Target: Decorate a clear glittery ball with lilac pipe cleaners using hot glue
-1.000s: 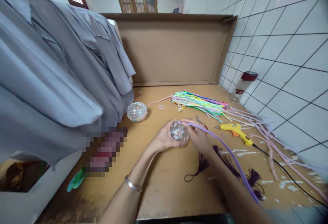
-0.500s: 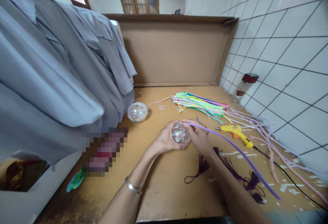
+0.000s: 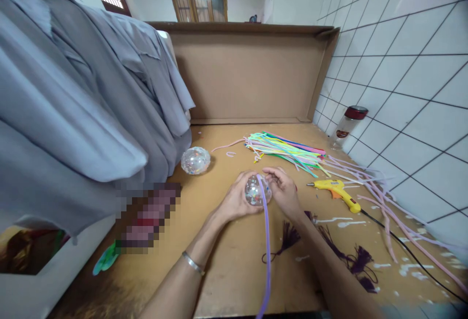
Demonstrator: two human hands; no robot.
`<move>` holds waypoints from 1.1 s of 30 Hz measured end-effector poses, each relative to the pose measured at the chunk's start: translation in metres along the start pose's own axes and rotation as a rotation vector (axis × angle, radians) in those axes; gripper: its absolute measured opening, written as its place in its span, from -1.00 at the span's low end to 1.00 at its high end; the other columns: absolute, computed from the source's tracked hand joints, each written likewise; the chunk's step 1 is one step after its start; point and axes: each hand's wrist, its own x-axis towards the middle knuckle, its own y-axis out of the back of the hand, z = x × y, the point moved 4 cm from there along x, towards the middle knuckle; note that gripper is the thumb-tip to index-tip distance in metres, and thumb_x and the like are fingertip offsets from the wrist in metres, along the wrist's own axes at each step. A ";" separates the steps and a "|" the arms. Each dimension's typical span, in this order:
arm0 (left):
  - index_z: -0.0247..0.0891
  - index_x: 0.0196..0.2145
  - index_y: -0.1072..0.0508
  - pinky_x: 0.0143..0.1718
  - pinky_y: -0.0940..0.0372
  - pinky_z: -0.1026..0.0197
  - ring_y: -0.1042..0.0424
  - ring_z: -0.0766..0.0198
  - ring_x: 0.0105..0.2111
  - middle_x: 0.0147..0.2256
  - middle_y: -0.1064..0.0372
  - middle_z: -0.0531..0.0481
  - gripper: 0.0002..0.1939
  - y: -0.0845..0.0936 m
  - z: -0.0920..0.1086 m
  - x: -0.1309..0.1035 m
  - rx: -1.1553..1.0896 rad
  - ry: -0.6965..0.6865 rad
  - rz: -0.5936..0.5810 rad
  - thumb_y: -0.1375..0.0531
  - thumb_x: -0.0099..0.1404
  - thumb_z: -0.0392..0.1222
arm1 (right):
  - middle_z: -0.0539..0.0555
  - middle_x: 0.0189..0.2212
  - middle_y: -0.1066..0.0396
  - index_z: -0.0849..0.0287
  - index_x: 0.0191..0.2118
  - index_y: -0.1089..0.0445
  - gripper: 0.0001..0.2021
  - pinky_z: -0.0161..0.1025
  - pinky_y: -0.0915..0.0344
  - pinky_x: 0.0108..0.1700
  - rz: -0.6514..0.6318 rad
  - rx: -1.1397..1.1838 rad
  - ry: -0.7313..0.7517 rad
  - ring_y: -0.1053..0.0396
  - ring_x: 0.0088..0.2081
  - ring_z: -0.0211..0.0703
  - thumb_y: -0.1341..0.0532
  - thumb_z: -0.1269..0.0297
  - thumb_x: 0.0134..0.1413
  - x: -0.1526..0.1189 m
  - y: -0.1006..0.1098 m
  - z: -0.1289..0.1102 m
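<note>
My left hand point(image 3: 239, 197) is wrapped around a clear ball point(image 3: 254, 191) with coloured specks in it, near the middle of the table. A long purple strip point(image 3: 268, 241), like a pipe cleaner, starts at the top of the ball and runs across it down to the table's front edge. Close against the ball's right side is my right hand point(image 3: 283, 190), its fingers loosely bent and apart, with nothing visible in them. Whether its fingertips touch the ball I cannot tell. Another clear ball point(image 3: 195, 160) rests on the table at the back left.
Behind my hands lies a bundle of coloured strips point(image 3: 285, 151). A yellow glue gun point(image 3: 338, 190) with a black cord is to the right, near dark purple tassels point(image 3: 290, 234). A red-lidded jar point(image 3: 349, 126) stands by the tiled wall. Grey cloth point(image 3: 109, 100) hangs at left.
The purple strip has swung from pointing right to lying across the ball towards me. My right hand has let go of it and its fingers have loosened.
</note>
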 end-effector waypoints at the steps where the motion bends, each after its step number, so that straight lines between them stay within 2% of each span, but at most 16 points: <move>1: -0.07 0.12 -0.23 0.16 -0.25 -0.13 -0.31 -0.04 0.10 0.07 -0.26 -0.12 -0.12 0.000 0.001 0.000 0.011 -0.026 -0.011 -0.46 -0.16 -0.20 | 0.12 -0.19 -0.44 0.13 -0.14 -0.46 -0.69 -0.01 -0.36 -0.04 0.006 -0.026 0.011 -0.40 -0.15 -0.04 -0.06 0.39 0.04 0.000 0.000 0.000; 5: -0.07 0.17 -0.18 0.18 -0.23 -0.12 -0.26 -0.03 0.14 0.11 -0.22 -0.13 -0.08 0.001 0.007 -0.001 0.047 -0.109 -0.067 -0.44 -0.14 -0.24 | 0.11 -0.18 -0.40 0.10 -0.17 -0.47 -0.69 0.01 -0.31 0.03 -0.039 -0.106 0.040 -0.36 -0.06 -0.01 -0.05 0.40 0.03 0.000 -0.002 0.003; 14: -0.12 0.17 -0.19 0.21 -0.21 -0.05 -0.24 0.00 0.16 0.13 -0.20 -0.16 -0.11 0.001 0.013 -0.001 0.083 -0.176 -0.094 -0.42 -0.12 -0.28 | 0.07 -0.21 -0.45 0.07 -0.23 -0.49 -0.68 0.00 -0.25 0.04 -0.121 -0.102 -0.036 -0.34 -0.08 -0.02 -0.02 0.34 -0.01 0.006 -0.002 0.018; 22: -0.13 0.20 -0.15 0.21 -0.19 -0.08 -0.24 -0.02 0.16 0.14 -0.20 -0.17 -0.09 0.001 0.019 0.000 0.105 -0.113 -0.119 -0.40 -0.10 -0.27 | 0.07 -0.23 -0.44 0.08 -0.22 -0.44 -0.70 -0.05 -0.25 -0.01 -0.122 -0.152 -0.025 -0.35 -0.11 -0.04 0.01 0.33 0.04 0.005 -0.004 0.016; 27: -0.04 0.24 -0.06 0.16 -0.24 -0.07 -0.30 0.00 0.11 0.13 -0.22 -0.12 -0.01 0.001 0.015 -0.003 0.076 -0.043 -0.085 -0.42 -0.10 -0.23 | 0.07 -0.22 -0.45 0.10 -0.22 -0.43 -0.71 -0.07 -0.24 0.00 -0.104 -0.193 0.010 -0.35 -0.11 -0.05 0.01 0.38 0.03 0.004 -0.004 0.014; 33: -0.08 0.20 -0.11 0.14 -0.24 -0.12 -0.31 -0.05 0.10 0.12 -0.25 -0.15 -0.02 0.008 0.017 -0.002 0.119 0.005 -0.163 -0.46 -0.13 -0.17 | 0.06 -0.24 -0.45 0.10 -0.21 -0.43 -0.69 -0.10 -0.26 -0.05 -0.113 -0.209 0.028 -0.35 -0.15 -0.07 0.01 0.41 0.00 0.003 -0.005 0.015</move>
